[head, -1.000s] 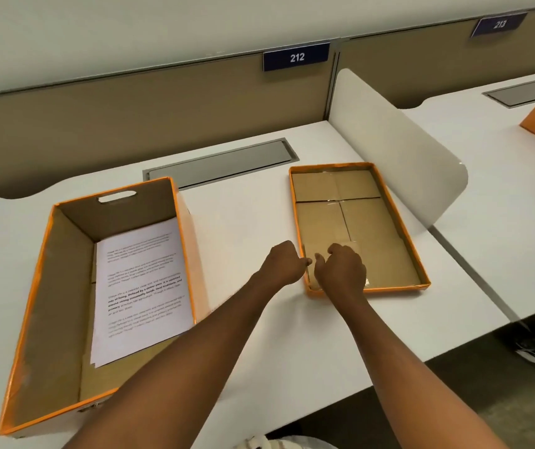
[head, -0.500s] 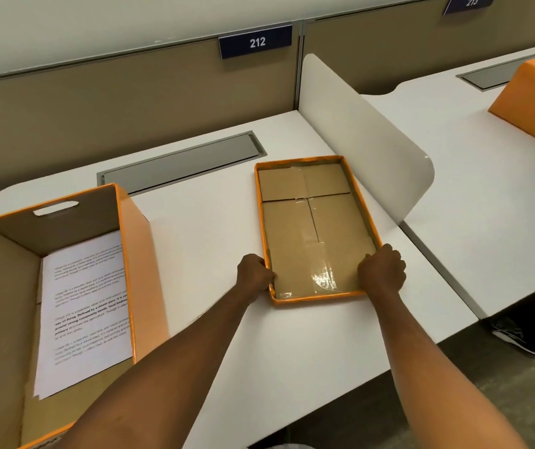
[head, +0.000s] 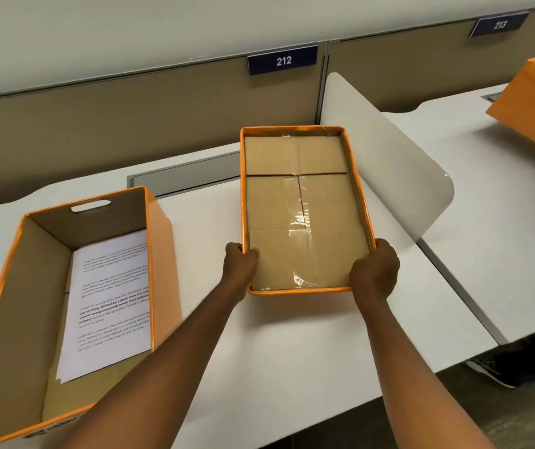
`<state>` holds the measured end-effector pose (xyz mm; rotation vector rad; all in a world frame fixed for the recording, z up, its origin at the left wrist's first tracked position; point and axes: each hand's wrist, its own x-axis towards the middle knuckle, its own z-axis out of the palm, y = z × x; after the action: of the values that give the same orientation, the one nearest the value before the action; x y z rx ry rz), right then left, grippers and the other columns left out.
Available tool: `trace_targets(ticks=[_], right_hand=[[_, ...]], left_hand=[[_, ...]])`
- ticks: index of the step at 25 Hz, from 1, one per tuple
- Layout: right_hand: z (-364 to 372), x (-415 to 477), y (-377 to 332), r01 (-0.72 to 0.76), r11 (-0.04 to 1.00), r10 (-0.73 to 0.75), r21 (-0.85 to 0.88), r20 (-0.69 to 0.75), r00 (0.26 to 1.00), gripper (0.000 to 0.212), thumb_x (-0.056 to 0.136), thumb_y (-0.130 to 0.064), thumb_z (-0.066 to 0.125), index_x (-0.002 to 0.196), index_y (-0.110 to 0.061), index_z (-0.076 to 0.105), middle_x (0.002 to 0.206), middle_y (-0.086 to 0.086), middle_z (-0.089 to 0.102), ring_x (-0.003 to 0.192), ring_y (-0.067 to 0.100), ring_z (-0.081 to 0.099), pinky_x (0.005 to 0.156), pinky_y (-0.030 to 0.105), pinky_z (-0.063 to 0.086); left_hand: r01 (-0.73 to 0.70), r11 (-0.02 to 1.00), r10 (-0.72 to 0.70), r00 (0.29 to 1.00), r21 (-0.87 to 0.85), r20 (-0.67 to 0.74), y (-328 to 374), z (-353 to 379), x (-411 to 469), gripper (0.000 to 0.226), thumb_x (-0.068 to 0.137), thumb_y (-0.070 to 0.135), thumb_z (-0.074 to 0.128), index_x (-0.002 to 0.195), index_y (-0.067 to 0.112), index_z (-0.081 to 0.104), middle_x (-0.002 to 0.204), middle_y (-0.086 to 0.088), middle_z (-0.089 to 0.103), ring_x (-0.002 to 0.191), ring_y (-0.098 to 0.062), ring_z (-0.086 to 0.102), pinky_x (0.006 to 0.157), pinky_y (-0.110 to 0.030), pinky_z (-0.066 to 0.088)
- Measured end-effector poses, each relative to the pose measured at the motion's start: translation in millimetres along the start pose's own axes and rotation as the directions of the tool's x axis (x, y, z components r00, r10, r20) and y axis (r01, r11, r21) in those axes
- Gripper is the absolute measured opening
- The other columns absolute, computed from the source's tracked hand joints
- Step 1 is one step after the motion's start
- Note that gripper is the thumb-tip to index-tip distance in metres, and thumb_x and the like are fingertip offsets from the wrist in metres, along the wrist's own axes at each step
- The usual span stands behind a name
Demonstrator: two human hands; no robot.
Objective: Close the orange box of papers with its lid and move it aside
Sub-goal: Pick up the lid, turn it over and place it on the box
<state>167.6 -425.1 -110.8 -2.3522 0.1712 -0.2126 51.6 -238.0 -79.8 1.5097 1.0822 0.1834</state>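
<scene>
We hold the lid [head: 305, 218] at twelve o'clock, hollow side up, our left hand [head: 239, 267] and right hand [head: 374, 270] clamped on its near corners; light, stiff cardboard, we judge, best gripped by the rims, the open box [head: 159, 254] at nine o'clock.

You see a lid [head: 305, 218] of matt brown corrugated cardboard, edged in glossy orange; strips of clear glossy tape cross its inner seams. The orange box [head: 65, 280] has the same build: smooth, slightly shiny orange outside, raw matt cardboard inside. The papers [head: 113, 299] in it are plain white matt printed sheets. The desk [head: 292, 351] is a smooth, matt white laminate. The divider [head: 399, 176] looks like smooth white plastic.
</scene>
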Motion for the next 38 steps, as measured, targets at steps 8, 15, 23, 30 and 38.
trace_targets(ticks=[8,15,23,30,38], right_hand=[[-27.1,-25.4,-81.6,0.150,0.986,-0.157,0.074,0.097,0.983,0.021,0.083,0.001,0.040,0.092,-0.005,0.059,0.089,0.014,0.060,0.080,0.034,0.055,0.064,0.035,0.044],[-65.6,-88.2,-142.6,-0.201,0.863,-0.003,0.464,0.402,0.916,0.045,0.091,-0.032,0.062,0.128,-0.008,0.054,0.124,0.012,0.059,0.093,0.023,0.057,0.076,0.037,0.053],[-43.5,-223.2,-180.4,-0.701,0.203,0.155,0.684,0.684,0.712,0.027,0.085,-0.002,0.068,0.109,-0.007,0.058,0.116,0.013,0.060,0.096,0.029,0.061,0.065,0.037,0.054],[-57.9,-297.2,-239.3,-0.320,0.384,0.139,0.866,0.289,0.947,0.021,0.090,-0.005,0.063,0.104,-0.020,0.059,0.095,-0.007,0.060,0.094,0.019,0.062,0.079,0.039,0.058],[-63.8,-337.7,-289.9,0.533,0.609,-0.463,0.587,-0.283,0.840,0.042,0.084,0.003,0.067,0.125,0.001,0.060,0.109,0.011,0.071,0.097,0.011,0.068,0.082,-0.004,0.039]], left_hand=[[-0.154,0.971,0.125,0.979,-0.181,-0.164,26.4,-73.8,-36.4,0.031,0.098,0.020,0.043,0.122,0.008,0.057,0.110,-0.004,0.060,0.099,-0.023,0.057,0.081,-0.036,0.047],[-0.162,0.940,0.076,0.957,-0.299,-0.280,26.9,-168.2,-68.2,0.027,0.096,0.020,0.048,0.117,0.011,0.060,0.109,-0.005,0.062,0.101,-0.026,0.059,0.088,-0.043,0.052],[-0.141,0.958,0.082,0.969,-0.248,-0.232,-7.7,-277.4,-61.5,0.033,0.096,0.023,0.049,0.123,0.006,0.057,0.119,-0.013,0.064,0.109,-0.031,0.061,0.090,-0.045,0.052],[-0.497,0.808,0.577,0.776,0.317,-0.254,65.3,-347.7,-99.8,0.070,0.082,0.058,0.057,0.127,0.004,0.053,0.125,-0.019,0.059,0.116,-0.033,0.057,0.088,-0.042,0.051],[-0.510,0.847,0.525,0.846,-0.148,0.095,171.7,-306.9,-158.6,0.053,0.064,0.055,0.077,0.079,0.012,0.052,0.076,-0.007,0.053,0.077,-0.023,0.064,0.071,-0.045,0.061]])
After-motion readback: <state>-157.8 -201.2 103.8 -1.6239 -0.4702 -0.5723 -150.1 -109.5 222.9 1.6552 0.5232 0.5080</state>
